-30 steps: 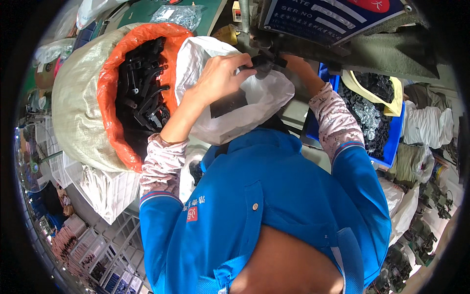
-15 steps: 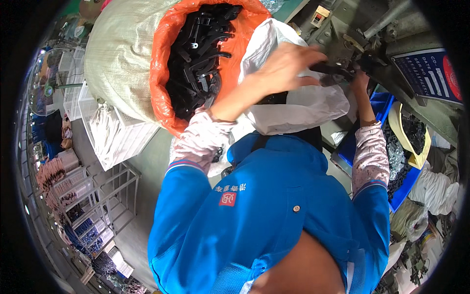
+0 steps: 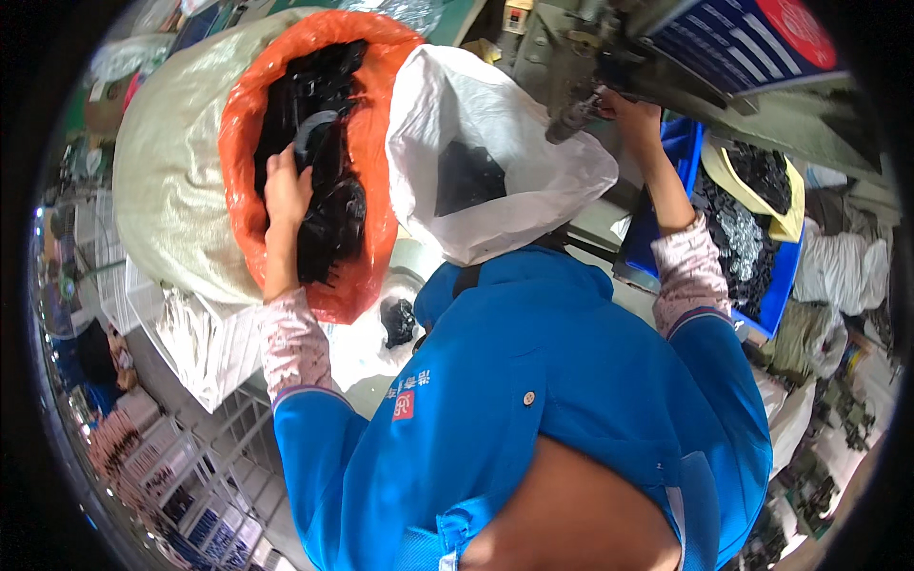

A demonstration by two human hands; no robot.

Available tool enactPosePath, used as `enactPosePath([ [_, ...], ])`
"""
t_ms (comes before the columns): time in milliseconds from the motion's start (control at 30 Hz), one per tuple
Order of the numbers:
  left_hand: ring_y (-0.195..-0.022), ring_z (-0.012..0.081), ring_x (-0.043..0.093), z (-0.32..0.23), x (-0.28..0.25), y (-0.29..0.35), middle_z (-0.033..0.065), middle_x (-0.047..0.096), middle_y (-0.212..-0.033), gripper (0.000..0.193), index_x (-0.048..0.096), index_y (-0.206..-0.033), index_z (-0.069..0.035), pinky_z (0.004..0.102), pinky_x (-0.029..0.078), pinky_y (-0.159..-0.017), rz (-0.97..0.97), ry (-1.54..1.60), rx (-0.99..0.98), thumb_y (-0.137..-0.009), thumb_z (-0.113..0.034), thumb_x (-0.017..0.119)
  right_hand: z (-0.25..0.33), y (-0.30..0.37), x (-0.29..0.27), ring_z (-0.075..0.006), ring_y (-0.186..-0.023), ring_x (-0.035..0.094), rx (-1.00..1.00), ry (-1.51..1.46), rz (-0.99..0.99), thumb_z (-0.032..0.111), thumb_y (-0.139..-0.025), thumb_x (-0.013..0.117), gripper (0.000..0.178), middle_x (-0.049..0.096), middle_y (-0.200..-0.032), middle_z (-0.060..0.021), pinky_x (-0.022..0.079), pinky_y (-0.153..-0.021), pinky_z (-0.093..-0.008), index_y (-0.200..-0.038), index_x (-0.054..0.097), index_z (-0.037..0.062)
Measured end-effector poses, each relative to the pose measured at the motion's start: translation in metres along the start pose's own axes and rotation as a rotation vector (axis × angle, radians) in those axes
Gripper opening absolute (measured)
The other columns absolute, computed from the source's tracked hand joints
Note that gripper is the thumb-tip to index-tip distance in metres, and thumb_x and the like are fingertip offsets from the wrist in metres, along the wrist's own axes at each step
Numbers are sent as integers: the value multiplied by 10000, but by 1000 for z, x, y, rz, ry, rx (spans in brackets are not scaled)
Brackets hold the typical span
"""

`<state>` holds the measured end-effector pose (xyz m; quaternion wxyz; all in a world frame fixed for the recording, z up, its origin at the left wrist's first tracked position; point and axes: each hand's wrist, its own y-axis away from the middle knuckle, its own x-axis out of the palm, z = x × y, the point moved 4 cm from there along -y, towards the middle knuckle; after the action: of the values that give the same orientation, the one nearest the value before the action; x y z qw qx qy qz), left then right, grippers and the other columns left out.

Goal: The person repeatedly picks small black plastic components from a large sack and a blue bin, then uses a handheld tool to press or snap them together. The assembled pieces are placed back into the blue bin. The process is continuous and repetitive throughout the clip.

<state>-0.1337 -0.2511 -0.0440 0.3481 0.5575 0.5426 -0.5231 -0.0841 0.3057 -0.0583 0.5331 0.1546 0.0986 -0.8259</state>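
Observation:
My left hand (image 3: 288, 193) is over the orange-lined sack (image 3: 243, 124), at the near side of a pile of black plastic lever-like parts (image 3: 328, 214). Its thumb and fingers are apart, against the parts, and nothing is gripped. On the right, my right hand (image 3: 630, 119) has its fingers curled at the metal head of a machine (image 3: 576, 109). What those fingers pinch is dark and hidden by the machine. Between both hands stands an open white sack (image 3: 419, 186), with black parts (image 3: 468, 179) lying deep inside it.
A blue bin (image 3: 776, 305) at the right holds small black and clear-wrapped pieces, with a yellow container (image 3: 788, 221) in it. A blue sign plate (image 3: 738, 48) fronts the machine. White crates (image 3: 195, 366) stand at the left, near a metal rack (image 3: 228, 447).
My left hand has gone from beside the machine, over the white sack, leftward to the parts in the orange-lined sack. The right hand stays at the machine. The whole view has shifted.

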Motion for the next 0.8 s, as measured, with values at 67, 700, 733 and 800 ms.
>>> enactPosePath([
  [67, -791, 300, 646, 10, -8, 0, 170, 566, -1090, 517, 537, -1292, -54, 380, 544, -717, -57, 174, -77, -811, -87, 725, 38, 36, 0, -196, -820, 668, 196, -456, 83, 118, -865, 697, 186, 696, -916, -104, 554, -750, -312, -1006, 692, -3],
  [700, -1307, 371, 459, -9, -7, 21, 241, 522, -1318, 422, 508, -1288, 59, 358, 542, -933, 254, 2103, -342, -1000, -249, 485, 83, 61, 25, -117, -646, 650, -173, -261, -63, 203, -828, 741, 238, 721, -775, -112, 522, -613, -265, -930, 738, -12],
  [733, -1271, 358, 498, -5, -1, 21, 264, 519, -1310, 366, 522, -1217, 69, 336, 569, -904, 83, 1912, -448, -999, -226, 518, 79, 63, 31, -86, -650, 622, -84, -326, -10, 185, -853, 730, 253, 717, -801, -92, 519, -616, -238, -983, 721, -33],
  [800, -1211, 324, 549, -22, 3, 13, 280, 530, -1284, 312, 509, -1191, 78, 343, 553, -959, -115, 1733, -403, -972, -135, 569, 90, 68, 26, -90, -654, 627, -121, -340, -24, 155, -843, 738, 236, 722, -808, -113, 523, -618, -244, -977, 721, -39],
])
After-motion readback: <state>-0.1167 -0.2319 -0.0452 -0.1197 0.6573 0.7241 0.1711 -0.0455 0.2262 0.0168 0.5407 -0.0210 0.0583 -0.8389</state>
